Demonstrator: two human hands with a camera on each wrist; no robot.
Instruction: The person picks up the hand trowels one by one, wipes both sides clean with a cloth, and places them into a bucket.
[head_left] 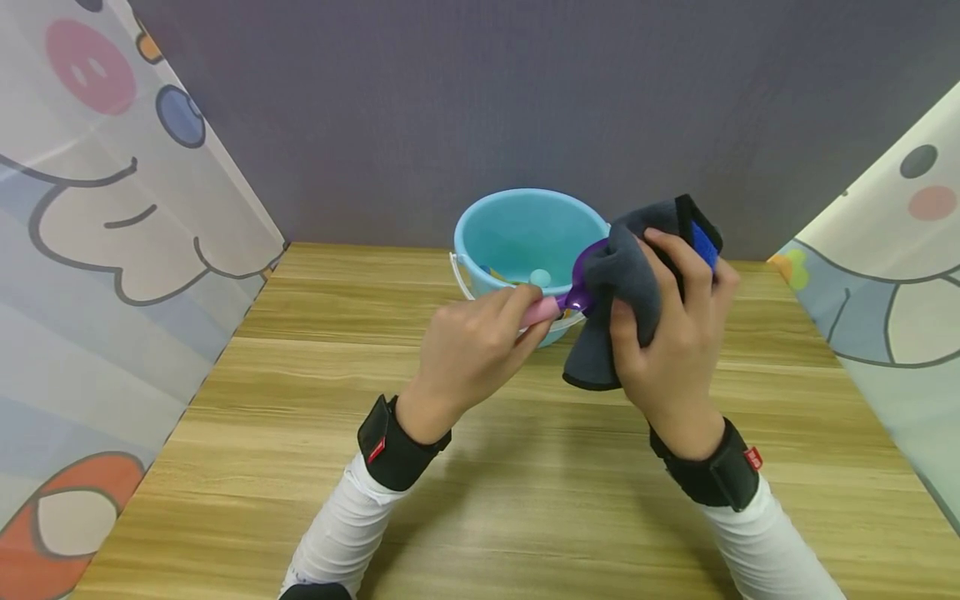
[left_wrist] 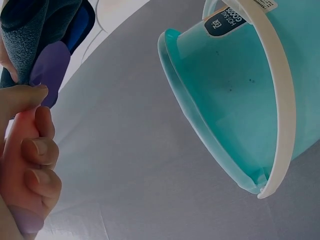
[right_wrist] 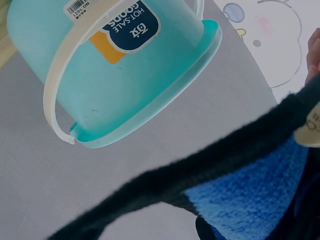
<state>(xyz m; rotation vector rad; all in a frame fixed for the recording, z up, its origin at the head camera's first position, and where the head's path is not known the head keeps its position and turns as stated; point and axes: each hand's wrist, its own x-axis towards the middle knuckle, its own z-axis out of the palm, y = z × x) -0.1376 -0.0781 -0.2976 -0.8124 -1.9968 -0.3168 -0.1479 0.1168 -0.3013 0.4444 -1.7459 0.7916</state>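
My left hand (head_left: 476, 343) grips the pink handle of a small toy shovel (head_left: 542, 311), fingers curled round it. The shovel's purple blade (left_wrist: 52, 70) points right into a grey cloth (head_left: 626, 271), which covers part of it. Bunched in my right hand (head_left: 678, 337), the cloth is pinched about the blade between thumb and fingers. Its black edging and bright blue underside (right_wrist: 250, 185) show in the right wrist view. Both hands are raised in front of a light blue bucket (head_left: 517, 218), overlapping its near right rim in the head view.
The bucket has a white handle (left_wrist: 285, 100) hanging at its side and a label on its wall. Inside lie a pale ball (head_left: 540, 277) and other small things, partly hidden. A wooden table (head_left: 337, 375) meets a grey panel (head_left: 450, 100) behind; cartoon-printed sheets flank both sides.
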